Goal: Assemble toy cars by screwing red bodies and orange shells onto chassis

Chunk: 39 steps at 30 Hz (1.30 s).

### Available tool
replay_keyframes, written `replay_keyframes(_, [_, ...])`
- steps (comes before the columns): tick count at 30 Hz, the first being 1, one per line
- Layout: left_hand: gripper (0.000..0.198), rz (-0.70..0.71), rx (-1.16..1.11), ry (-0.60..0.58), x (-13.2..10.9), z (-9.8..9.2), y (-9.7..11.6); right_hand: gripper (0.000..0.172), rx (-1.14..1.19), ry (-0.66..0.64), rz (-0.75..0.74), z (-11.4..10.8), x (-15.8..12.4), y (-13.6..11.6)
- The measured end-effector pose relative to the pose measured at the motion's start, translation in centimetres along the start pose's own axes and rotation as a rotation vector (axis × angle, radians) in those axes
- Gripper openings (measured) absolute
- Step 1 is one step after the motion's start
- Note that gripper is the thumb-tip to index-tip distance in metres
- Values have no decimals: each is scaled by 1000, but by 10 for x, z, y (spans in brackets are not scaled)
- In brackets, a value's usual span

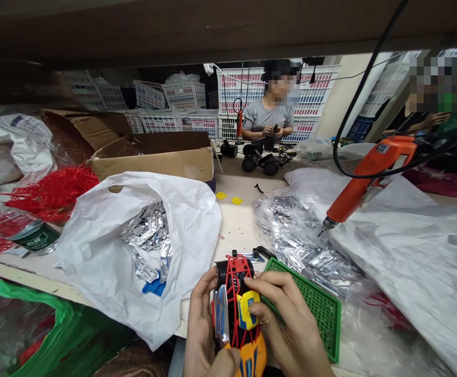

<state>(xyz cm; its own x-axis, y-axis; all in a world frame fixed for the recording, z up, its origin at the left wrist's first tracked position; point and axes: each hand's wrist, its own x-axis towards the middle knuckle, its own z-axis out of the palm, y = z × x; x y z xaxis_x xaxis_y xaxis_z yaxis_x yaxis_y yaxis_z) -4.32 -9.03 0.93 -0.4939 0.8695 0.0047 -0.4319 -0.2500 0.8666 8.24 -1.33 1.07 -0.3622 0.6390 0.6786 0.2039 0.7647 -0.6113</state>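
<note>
A toy car (pixel 238 266) with a red tube frame, black wheels and an orange-yellow body end lies in my left hand (pixel 200 324), whose fingers wrap its left side. My left thumb presses near the lower end of a silver panel (pixel 222 314) along that side. My right hand (pixel 291 319) is closed on a small yellow panel (pixel 247 310) with blue markings, held by thumb and fingers against the red frame. My right index fingertip touches the frame near the wheels. The car's underside is hidden.
A white bag (pixel 185 220) of silver panels lies left, a green basket (pixel 336 330) right. An orange electric screwdriver (pixel 364 180) hangs by its cable above clear bags (pixel 291 225). Behind are a cardboard box (pixel 161 167), two yellow pieces (pixel 236 200) and a co-worker (pixel 269 115) holding a black part.
</note>
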Motion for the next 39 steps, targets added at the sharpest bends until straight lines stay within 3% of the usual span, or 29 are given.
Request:
replay_keyframes(8, [81,85,53,27,-5,2,-4,31,-22,-9,39,5,-3,-14])
replay_keyframes(14, [82,89,122,214,-5,23,-7,37,-90,-26,-24,3,-4,-8])
replay_keyframes(17, [82,63,102,252,-4,28,-7,42,-118,-76,-80,-1,-3,0])
replay_keyframes(20, [83,58,83,236,-3,26,-7,48,26,-125,109,-2,-4,6])
replay_keyframes(25, [88,34,9,148,-3,22,-13,61,535,-293,538,0,-8,6])
replay_keyframes(27, [91,27,-20,128,-3,21,-15,66,692,-277,655,0,-7,2])
replay_keyframes(30, [95,3,-34,117,-2,20,-17,65,775,-249,672,-1,-4,-7])
replay_keyframes(34, [96,-17,-17,127,0,18,-16,63,686,-240,614,3,-3,-19])
replay_keyframes(39, [98,-43,-83,131,3,16,-15,71,712,-249,619,12,-11,-14])
